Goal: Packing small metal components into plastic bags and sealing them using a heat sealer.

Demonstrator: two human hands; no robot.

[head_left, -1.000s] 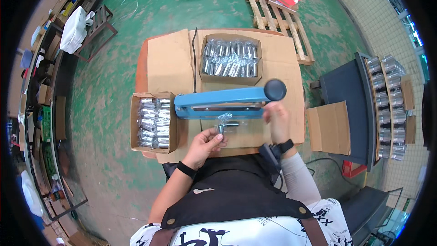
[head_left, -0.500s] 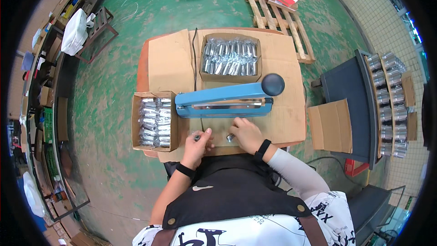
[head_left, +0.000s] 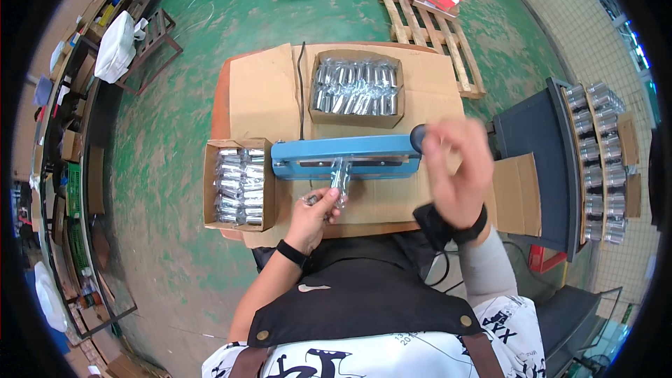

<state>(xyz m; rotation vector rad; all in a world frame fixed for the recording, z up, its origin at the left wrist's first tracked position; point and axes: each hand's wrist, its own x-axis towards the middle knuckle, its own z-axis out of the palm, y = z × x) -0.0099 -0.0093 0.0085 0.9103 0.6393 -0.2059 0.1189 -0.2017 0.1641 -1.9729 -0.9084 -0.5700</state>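
My left hand point(head_left: 315, 222) pinches a small clear plastic bag point(head_left: 341, 180) with a shiny metal cylinder in it. The bag's far end reaches into the jaw of a blue hand impulse sealer point(head_left: 378, 145). Another small shiny metal piece point(head_left: 309, 199) shows at my left fingers, partly hidden. My right hand point(head_left: 458, 164) is raised at the right end of the sealer, over its black round knob point(head_left: 418, 138). Motion smears the right fingers, and whether they touch the knob is unclear.
An open carton point(head_left: 268, 192) of bagged metal cylinders stands left of the sealer, another carton point(head_left: 357, 119) behind it. Cardboard point(head_left: 259, 91) covers the table. A dark stand point(head_left: 535, 140) with racked metal cylinders point(head_left: 595, 147) is at right; a wooden pallet point(head_left: 458, 56) lies beyond.
My left hand has moved slightly right, and a bag now extends from it into the sealer. My right hand has risen from the table to the knob. The sealer's arm has come down.
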